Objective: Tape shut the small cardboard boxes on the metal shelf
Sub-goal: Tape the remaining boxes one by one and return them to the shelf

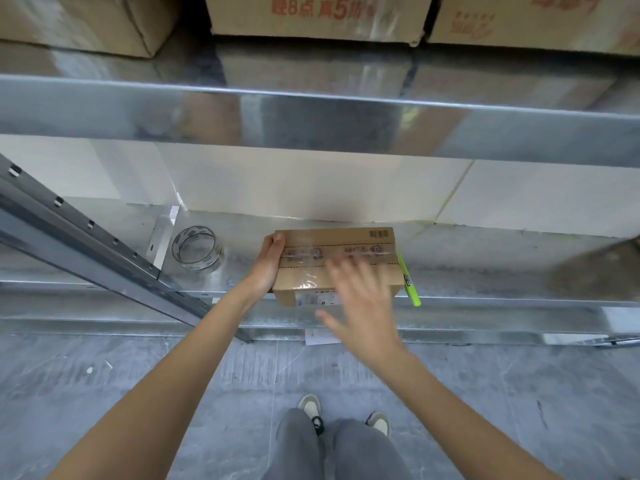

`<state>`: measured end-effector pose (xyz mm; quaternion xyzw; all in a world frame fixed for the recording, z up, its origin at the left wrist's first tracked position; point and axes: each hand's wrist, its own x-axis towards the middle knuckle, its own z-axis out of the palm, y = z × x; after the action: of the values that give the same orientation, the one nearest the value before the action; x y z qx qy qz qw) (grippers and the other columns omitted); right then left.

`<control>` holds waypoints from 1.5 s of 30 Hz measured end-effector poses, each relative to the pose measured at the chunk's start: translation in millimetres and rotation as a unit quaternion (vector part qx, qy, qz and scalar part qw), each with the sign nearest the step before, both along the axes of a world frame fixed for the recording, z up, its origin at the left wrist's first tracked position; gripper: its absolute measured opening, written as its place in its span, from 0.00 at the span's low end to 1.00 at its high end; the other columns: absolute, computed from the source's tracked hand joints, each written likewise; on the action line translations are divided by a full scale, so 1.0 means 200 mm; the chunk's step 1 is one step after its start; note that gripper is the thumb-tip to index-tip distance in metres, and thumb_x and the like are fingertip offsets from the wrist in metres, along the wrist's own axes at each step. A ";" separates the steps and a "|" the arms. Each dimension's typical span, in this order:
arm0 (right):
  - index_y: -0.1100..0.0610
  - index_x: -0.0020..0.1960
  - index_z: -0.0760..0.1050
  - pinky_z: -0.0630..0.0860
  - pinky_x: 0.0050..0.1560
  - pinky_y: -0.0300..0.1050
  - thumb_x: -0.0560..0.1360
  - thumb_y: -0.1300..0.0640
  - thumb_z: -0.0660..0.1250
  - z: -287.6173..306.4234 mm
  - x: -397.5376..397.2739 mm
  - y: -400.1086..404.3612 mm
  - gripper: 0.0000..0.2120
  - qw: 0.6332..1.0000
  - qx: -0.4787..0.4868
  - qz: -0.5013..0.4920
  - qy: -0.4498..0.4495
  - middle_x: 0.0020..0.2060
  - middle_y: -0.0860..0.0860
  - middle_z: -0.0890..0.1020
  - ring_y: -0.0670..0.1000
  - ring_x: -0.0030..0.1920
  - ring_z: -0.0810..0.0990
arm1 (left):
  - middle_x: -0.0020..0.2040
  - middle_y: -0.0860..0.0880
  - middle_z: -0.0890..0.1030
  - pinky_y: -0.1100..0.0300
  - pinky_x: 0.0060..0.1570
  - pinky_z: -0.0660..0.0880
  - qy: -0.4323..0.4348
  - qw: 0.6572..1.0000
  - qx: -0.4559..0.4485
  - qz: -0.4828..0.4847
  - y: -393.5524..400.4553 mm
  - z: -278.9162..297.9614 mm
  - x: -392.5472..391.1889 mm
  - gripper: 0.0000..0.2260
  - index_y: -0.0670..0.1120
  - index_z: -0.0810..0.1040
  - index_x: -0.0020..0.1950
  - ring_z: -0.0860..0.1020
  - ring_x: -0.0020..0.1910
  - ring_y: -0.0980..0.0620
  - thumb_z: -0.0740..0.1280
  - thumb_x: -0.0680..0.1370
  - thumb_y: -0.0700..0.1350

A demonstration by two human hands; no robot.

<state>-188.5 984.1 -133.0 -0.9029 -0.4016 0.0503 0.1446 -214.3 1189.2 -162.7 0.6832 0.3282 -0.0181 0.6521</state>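
Note:
A small cardboard box (311,251) lies on the lower metal shelf (485,265), with a strip of clear printed tape running across its top. My left hand (266,268) grips the box's left end, thumb on top. Blurred by motion, my right hand (360,296) is spread flat with straight fingers over the box's near right part; whether it touches the top I cannot tell. A roll of clear tape (195,249) stands on the shelf to the left of the box. A green utility knife (408,282) lies against the box's right side.
White cartons (311,188) line the back of the lower shelf. Large brown cartons (311,15) sit on the upper shelf (311,116). A slanted metal upright (104,251) crosses at the left. A paper slip (317,336) lies below the shelf edge. My feet stand on the grey floor.

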 end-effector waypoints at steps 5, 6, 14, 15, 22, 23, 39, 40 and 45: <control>0.51 0.76 0.60 0.62 0.71 0.44 0.65 0.54 0.80 0.07 0.28 -0.22 0.45 0.909 0.196 -0.186 0.317 0.73 0.51 0.66 0.50 0.74 0.63 | 0.53 0.50 0.74 0.64 0.36 0.77 0.003 0.997 -0.062 0.040 -0.05 0.08 0.02 0.18 0.49 0.62 0.66 0.76 0.44 0.55 0.47 0.84 0.59; 0.51 0.74 0.64 0.66 0.68 0.43 0.65 0.51 0.79 0.08 0.31 -0.23 0.42 0.907 0.211 -0.197 0.308 0.69 0.48 0.72 0.47 0.69 0.69 | 0.52 0.51 0.73 0.66 0.34 0.75 -0.006 0.996 -0.068 0.056 -0.06 0.10 0.03 0.16 0.51 0.63 0.63 0.75 0.44 0.55 0.46 0.84 0.59; 0.59 0.61 0.67 0.71 0.45 0.47 0.74 0.30 0.58 0.11 0.48 -0.04 0.33 0.904 0.056 -0.309 0.290 0.55 0.55 0.79 0.55 0.49 0.76 | 0.67 0.52 0.74 0.53 0.70 0.65 -0.049 0.997 -0.055 -0.022 -0.05 0.09 -0.06 0.20 0.52 0.60 0.73 0.71 0.69 0.50 0.50 0.84 0.57; 0.60 0.65 0.65 0.71 0.49 0.49 0.76 0.32 0.56 0.10 0.48 0.00 0.33 0.921 0.012 -0.309 0.237 0.59 0.58 0.77 0.58 0.54 0.75 | 0.67 0.53 0.73 0.53 0.70 0.65 -0.058 0.997 -0.056 -0.013 -0.05 0.09 -0.06 0.19 0.53 0.58 0.74 0.71 0.69 0.51 0.51 0.84 0.55; 0.54 0.80 0.44 0.38 0.75 0.56 0.84 0.48 0.44 0.16 0.35 0.31 0.27 0.997 -0.052 0.040 0.042 0.79 0.48 0.46 0.46 0.78 0.43 | 0.68 0.49 0.71 0.55 0.70 0.66 -0.117 0.992 -0.049 0.020 -0.09 0.07 -0.04 0.13 0.52 0.60 0.70 0.69 0.70 0.50 0.52 0.85 0.47; 0.55 0.79 0.43 0.37 0.75 0.57 0.84 0.49 0.43 0.15 0.31 0.33 0.27 0.994 -0.090 0.059 0.034 0.79 0.48 0.45 0.46 0.78 0.42 | 0.68 0.49 0.70 0.57 0.69 0.66 -0.116 0.992 -0.041 0.020 -0.09 0.07 -0.04 0.13 0.51 0.60 0.70 0.69 0.69 0.51 0.52 0.85 0.46; 0.51 0.79 0.47 0.51 0.74 0.55 0.74 0.45 0.70 0.14 0.21 -0.12 0.44 0.982 -0.006 -0.150 0.115 0.79 0.55 0.46 0.58 0.78 0.47 | 0.59 0.57 0.74 0.76 0.50 0.72 -0.107 0.994 -0.019 0.025 -0.12 0.10 -0.04 0.15 0.49 0.60 0.72 0.74 0.58 0.62 0.51 0.85 0.48; 0.53 0.79 0.50 0.56 0.73 0.51 0.73 0.47 0.72 0.14 0.25 -0.17 0.44 0.965 0.043 -0.178 0.190 0.78 0.56 0.53 0.58 0.77 0.54 | 0.61 0.55 0.74 0.75 0.51 0.72 -0.105 0.994 -0.022 0.032 -0.12 0.11 -0.03 0.17 0.48 0.59 0.74 0.74 0.59 0.59 0.51 0.85 0.48; 0.50 0.68 0.69 0.75 0.48 0.48 0.72 0.36 0.65 0.18 0.38 -0.21 0.30 0.968 0.126 -0.190 0.102 0.57 0.53 0.81 0.56 0.54 0.79 | 0.72 0.54 0.65 0.61 0.60 0.60 -0.049 0.998 -0.015 0.028 -0.09 0.12 -0.01 0.26 0.53 0.54 0.78 0.66 0.65 0.59 0.46 0.83 0.62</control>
<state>-111.8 941.7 -97.3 -0.9273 -0.2088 0.0632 0.3041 -216.2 1170.4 -137.8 0.6637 0.3150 0.0287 0.6778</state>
